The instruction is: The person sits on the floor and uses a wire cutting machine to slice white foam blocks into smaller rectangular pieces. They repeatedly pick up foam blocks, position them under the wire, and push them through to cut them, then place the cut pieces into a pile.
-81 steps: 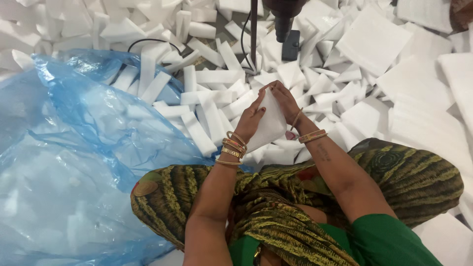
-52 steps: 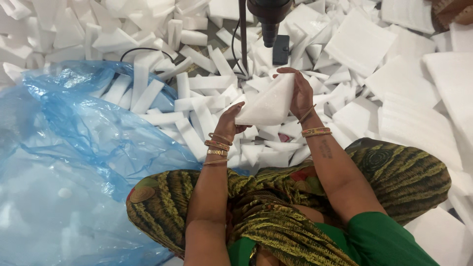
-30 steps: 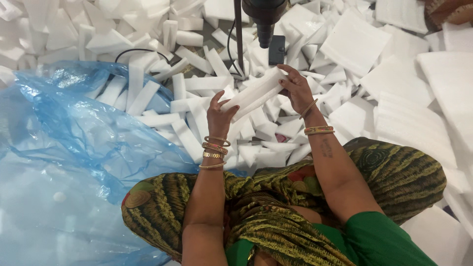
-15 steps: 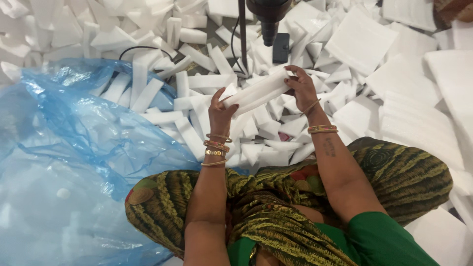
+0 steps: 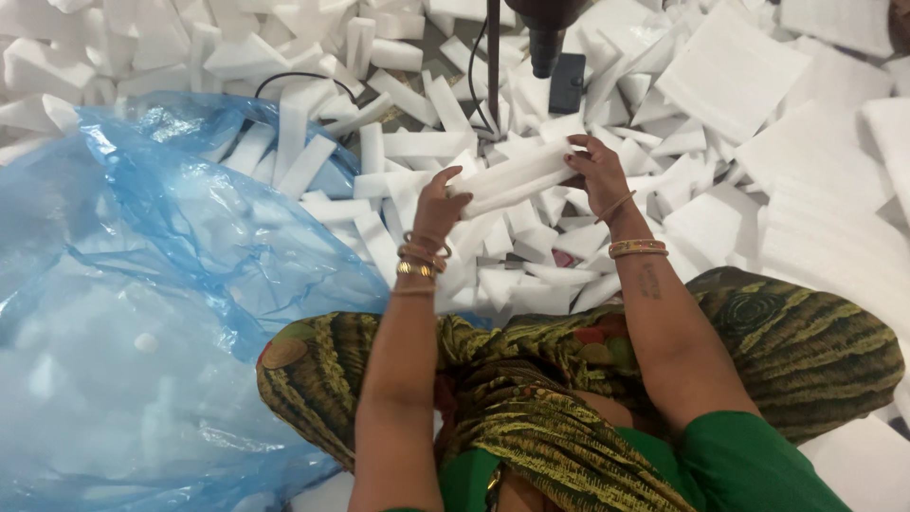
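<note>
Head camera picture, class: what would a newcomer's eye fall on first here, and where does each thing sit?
First, the folded white foam sheet held up at centre between the left hand and the right hand. Next, the big blue plastic bag filling the left side, with white pieces showing through it. All around, at the top and right, lie scattered white foam strips and larger foam sheets.

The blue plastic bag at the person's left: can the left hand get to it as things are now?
Probably yes. The blue plastic bag lies open right beside the left arm, with nothing between them. But the left hand and the right hand both hold a folded white foam piece, so it must let go first.
</note>
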